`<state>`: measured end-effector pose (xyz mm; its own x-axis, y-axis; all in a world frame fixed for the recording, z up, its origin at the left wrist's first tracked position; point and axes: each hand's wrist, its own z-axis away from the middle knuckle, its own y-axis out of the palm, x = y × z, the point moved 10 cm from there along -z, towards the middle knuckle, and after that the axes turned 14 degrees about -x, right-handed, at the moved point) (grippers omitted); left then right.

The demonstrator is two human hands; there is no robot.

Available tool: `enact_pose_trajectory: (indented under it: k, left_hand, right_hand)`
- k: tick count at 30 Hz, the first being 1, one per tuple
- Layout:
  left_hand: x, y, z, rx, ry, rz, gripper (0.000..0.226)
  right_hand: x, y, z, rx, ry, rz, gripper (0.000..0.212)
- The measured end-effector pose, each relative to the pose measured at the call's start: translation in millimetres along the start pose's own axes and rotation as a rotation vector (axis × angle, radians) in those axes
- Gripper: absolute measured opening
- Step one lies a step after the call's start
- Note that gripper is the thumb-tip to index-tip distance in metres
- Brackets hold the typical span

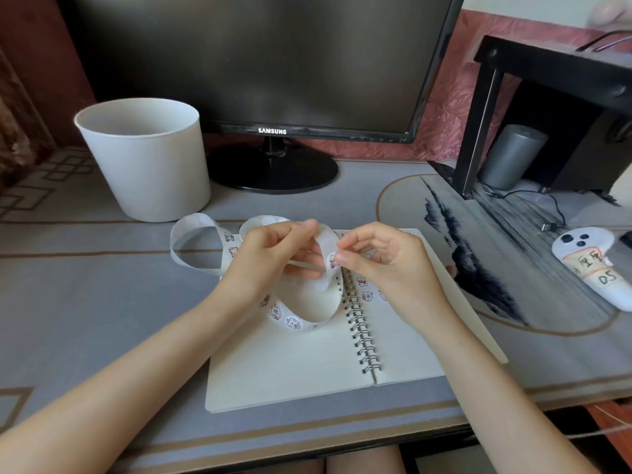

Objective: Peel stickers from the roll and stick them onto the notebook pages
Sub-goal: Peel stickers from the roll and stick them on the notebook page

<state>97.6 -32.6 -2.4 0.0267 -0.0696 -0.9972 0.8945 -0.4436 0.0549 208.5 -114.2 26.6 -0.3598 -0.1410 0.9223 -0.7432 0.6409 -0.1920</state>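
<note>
The right hand makes a narrow grip, thumb and forefinger pinching a sticker at a bend of the sticker strip. The left hand holds the strip just beside it, above the open notebook. The strip looks light, limp and prone to curl, its backing probably slick, so a sticker's edge is the place to take hold. The notebook lies flat on a grey patterned surface, a white bucket and monitor behind.

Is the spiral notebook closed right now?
No: the white spiral-bound notebook lies open on the grey desk, with a page showing on either side of its metal coil.
</note>
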Motion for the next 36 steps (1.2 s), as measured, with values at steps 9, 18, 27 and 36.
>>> enact_pose_trajectory:
  k: [9, 18, 27, 36]
  left_hand:
    - [-1.4, 6.4, 2.2, 0.072, 0.075, -0.039, 0.007]
    - [-3.1, 7.9, 1.5, 0.073, 0.122, -0.035, 0.009]
    - [0.4, 8.1, -0.6, 0.065, 0.081, -0.019, 0.011]
    - [3.8, 7.1, -1.1, 0.064, 0.062, -0.048, 0.015]
  right_hand:
    - [-0.8, -5.5, -0.4, -0.076, -0.030, -0.006, 0.012]
    - [-2.0, -10.5, -0.9, -0.142, -0.063, 0.026, 0.012]
    - [0.3, -6.7, 1.0, -0.128, -0.102, 0.042, 0.009]
    - [-0.1, -7.8, 1.7, -0.135, -0.099, 0.003, 0.015]
